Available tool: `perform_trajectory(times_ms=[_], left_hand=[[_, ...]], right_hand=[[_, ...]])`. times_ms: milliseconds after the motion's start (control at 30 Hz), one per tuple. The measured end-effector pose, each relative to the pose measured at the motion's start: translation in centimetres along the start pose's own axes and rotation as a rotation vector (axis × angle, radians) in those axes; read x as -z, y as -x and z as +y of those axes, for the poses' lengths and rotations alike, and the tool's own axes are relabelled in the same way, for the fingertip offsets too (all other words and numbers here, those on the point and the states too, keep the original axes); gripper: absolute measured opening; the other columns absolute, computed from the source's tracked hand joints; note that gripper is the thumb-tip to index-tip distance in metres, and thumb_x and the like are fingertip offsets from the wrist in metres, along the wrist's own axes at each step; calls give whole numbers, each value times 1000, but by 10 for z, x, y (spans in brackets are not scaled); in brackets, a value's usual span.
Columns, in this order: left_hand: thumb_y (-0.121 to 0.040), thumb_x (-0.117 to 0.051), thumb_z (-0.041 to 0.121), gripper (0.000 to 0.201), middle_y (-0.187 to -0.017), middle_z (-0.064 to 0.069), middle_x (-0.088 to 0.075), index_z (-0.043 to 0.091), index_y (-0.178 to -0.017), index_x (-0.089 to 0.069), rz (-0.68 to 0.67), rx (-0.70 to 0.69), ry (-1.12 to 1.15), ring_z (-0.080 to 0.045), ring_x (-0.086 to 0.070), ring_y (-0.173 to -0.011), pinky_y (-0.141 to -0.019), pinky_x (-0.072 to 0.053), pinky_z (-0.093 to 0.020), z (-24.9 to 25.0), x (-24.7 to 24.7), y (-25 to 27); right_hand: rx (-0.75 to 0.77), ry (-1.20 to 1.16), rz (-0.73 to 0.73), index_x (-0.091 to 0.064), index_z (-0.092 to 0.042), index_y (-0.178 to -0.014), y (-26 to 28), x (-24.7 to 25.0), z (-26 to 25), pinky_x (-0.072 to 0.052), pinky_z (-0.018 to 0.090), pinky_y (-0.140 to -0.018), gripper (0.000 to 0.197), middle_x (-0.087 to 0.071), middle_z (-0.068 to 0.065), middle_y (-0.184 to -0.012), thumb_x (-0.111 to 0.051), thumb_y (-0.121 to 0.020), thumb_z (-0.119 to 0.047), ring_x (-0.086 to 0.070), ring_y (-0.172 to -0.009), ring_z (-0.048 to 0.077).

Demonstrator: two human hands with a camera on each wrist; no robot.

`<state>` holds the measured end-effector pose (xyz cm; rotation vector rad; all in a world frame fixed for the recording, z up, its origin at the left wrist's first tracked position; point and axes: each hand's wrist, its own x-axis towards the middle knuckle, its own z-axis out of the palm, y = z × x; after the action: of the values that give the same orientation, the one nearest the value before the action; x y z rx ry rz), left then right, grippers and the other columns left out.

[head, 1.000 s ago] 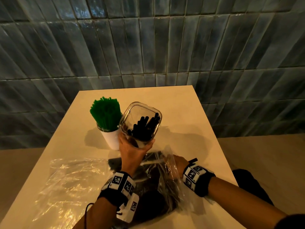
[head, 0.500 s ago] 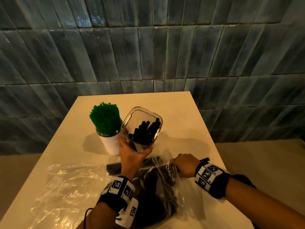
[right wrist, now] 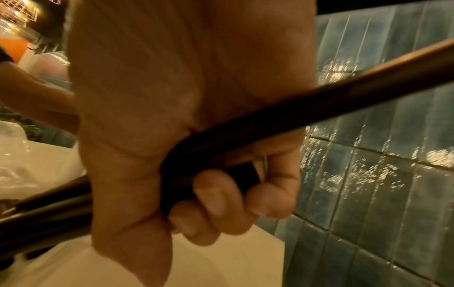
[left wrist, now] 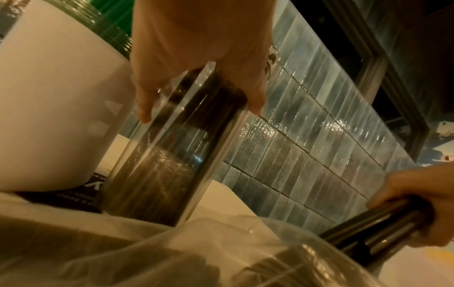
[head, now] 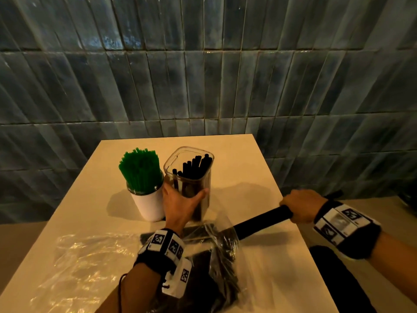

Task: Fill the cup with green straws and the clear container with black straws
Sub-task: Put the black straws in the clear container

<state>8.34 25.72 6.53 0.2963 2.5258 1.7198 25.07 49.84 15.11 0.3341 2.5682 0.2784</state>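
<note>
A white cup (head: 149,205) (left wrist: 49,108) packed with green straws (head: 140,170) stands on the table. Beside it on the right is the clear container (head: 191,170) (left wrist: 172,155) with several black straws inside. My left hand (head: 180,205) (left wrist: 196,58) grips its lower wall, thumb on one side and fingers on the other. My right hand (head: 302,206) (right wrist: 196,155) is curled round a bundle of black straws (head: 259,222) (left wrist: 368,233) (right wrist: 294,108), drawn halfway out of a clear plastic bag (head: 223,256) that holds more black straws.
The beige table (head: 237,168) ends against a blue tiled wall (head: 203,64). A second, flat clear plastic bag (head: 85,267) lies at the front left. A dark printed sheet (left wrist: 81,196) lies under the cup and container. The table's right edge is close to my right wrist.
My right hand has pulled back to the right, drawing a bundle of black straws out of the bag. The left hand has set the tilted container more upright and still holds it.
</note>
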Motion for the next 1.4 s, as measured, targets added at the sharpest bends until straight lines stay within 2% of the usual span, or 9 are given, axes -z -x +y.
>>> perform_trajectory(times_ms=[333, 500, 600, 700, 833, 1000, 1100, 1300, 1400], left_hand=[[-43, -79, 70, 139, -156, -7, -12, 31, -147, 5, 19, -106, 51, -25, -21, -141, -113, -24, -54, -4, 1, 13], [-64, -70, 62, 106, -146, -11, -21, 22, -144, -13, 190, -606, -101, -12, -17, -134, -114, -18, -31, 27, 4, 59], [-70, -62, 68, 98, -145, -9, -28, 18, -143, -19, -39, -863, -363, -20, -25, -136, -113, -23, -33, 44, -6, 71], [-74, -62, 63, 81, -138, 4, -46, 34, -138, -21, -385, -654, -510, -12, -46, -123, -105, -39, -36, 50, -14, 75], [-83, -64, 40, 23, -84, 7, -66, 25, -99, -56, -414, -470, -259, -5, -64, -72, -68, -56, -33, 30, -12, 74], [-65, -78, 50, 50, -85, 11, -63, 32, -103, -51, -726, -357, -146, -1, -64, -75, -68, -53, -16, 38, 7, 85], [-60, -73, 60, 59, -99, 5, -65, 34, -109, -51, -833, -213, 41, -6, -65, -87, -78, -55, -24, 46, 15, 89], [-72, -74, 41, 23, -71, 5, -62, 25, -77, -58, -632, -127, -71, -10, -60, -64, -66, -52, -31, 60, 1, 96], [-80, -71, 26, 20, -68, 7, -61, 31, -72, -54, -480, -147, -88, -8, -62, -63, -61, -53, -27, 53, -2, 97]], right_hand=[[-274, 47, 89, -60, -34, -110, 45, 51, 41, -47, 30, -82, 26, -61, -2, -114, -57, -84, -34, -60, -106, 18], [-267, 98, 215, -57, -34, -112, 63, 72, 29, -46, 28, -79, 26, -60, -3, -112, -55, -86, -33, -60, -105, 17], [-145, 137, 272, -58, -33, -110, 69, 81, 0, -42, 28, -72, 23, -61, -4, -110, -51, -89, -30, -60, -103, 17], [21, 148, 357, -56, -30, -110, 71, 86, -36, -35, 29, -69, 22, -60, -2, -109, -46, -92, -27, -60, -103, 21], [139, 173, 467, -55, -27, -111, 69, 93, -64, -31, 31, -67, 19, -60, 0, -108, -45, -95, -25, -60, -100, 25], [166, 225, 445, -56, -23, -110, 64, 95, -70, -29, 32, -66, 23, -60, 3, -109, -41, -95, -15, -59, -99, 27], [177, 249, 402, -56, -21, -113, 58, 93, -71, -34, 34, -69, 25, -60, 5, -111, -40, -95, -13, -59, -100, 28], [276, 269, 405, -55, -16, -108, 56, 89, -98, -39, 38, -78, 18, -61, 8, -107, -49, -91, -12, -60, -98, 33], [304, 271, 461, -49, -22, -122, 52, 89, -93, -24, 43, -103, 55, -53, 6, -123, -70, -76, -42, -50, -115, 28]])
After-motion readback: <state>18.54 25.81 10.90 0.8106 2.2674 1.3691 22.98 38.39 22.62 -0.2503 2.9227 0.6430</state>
